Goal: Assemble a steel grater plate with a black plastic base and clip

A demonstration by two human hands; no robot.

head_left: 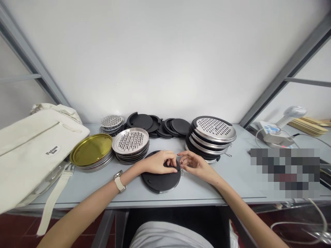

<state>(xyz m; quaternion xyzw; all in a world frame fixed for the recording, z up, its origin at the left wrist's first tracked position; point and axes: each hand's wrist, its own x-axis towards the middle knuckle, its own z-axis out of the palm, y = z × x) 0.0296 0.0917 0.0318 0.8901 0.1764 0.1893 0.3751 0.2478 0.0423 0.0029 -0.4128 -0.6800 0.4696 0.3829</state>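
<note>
On the table in front of me lies a round black plastic cover (157, 181) with a strip of metal rim showing at its lower edge. My left hand (164, 162) rests on its upper right part, fingers curled and thumb pressed near the rim. My right hand (195, 167) is at the cover's right edge, its thumb and fingertips bent around a small wire clasp (181, 171). A stack of round metal grater plates (131, 140) stands behind to the left. To the right is a stack of graters in black covers (213, 129), with a wire loop sticking out.
Gold and silver metal discs (91, 150) are stacked at left, beside a cream bag (38, 144) with a hanging strap. Loose black covers (155, 125) and small grater discs (111, 121) lie along the wall. A white scanner on a stand (289, 115) and cables are at right.
</note>
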